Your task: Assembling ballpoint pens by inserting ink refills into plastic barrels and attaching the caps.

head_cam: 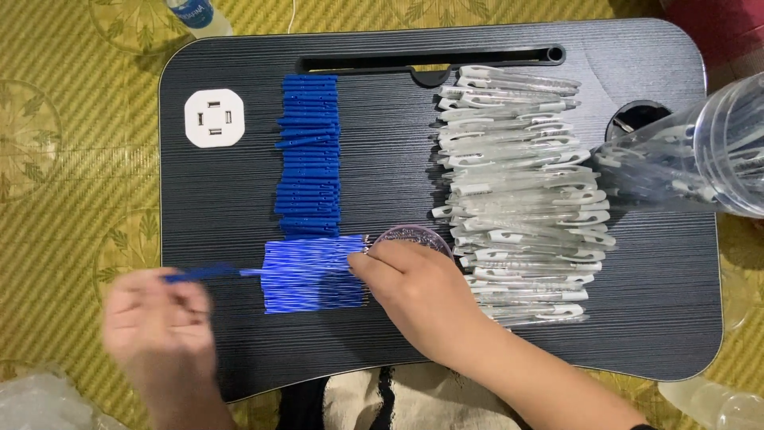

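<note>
The landmark is the black lap table, which rests on a yellow-green patterned mat.

Blue refills lie in a flat batch on the table's lower middle, side by side, with their metal tips pointing toward the table's right half. The right hand rests on the table at the right edge of this batch. Its fingertips are pinched at the refill tips, touching them. The hand also partly covers a small round dish that sits just beside the batch.

The left hand is at the table's lower left edge, blurred by motion. It is closed around one blue pen part, which points toward the refill batch and nearly reaches its left edge. Whether that part touches the batch cannot be determined.

Above the refills, toward the table's far edge, a column of blue caps is stacked in a neat row. To the right of the dish, a wide pile of clear pen barrels covers the table's centre right. A clear plastic jar lies tilted over the table's right edge, holding more barrels. A white octagonal socket panel is set in the table's upper left corner.
</note>
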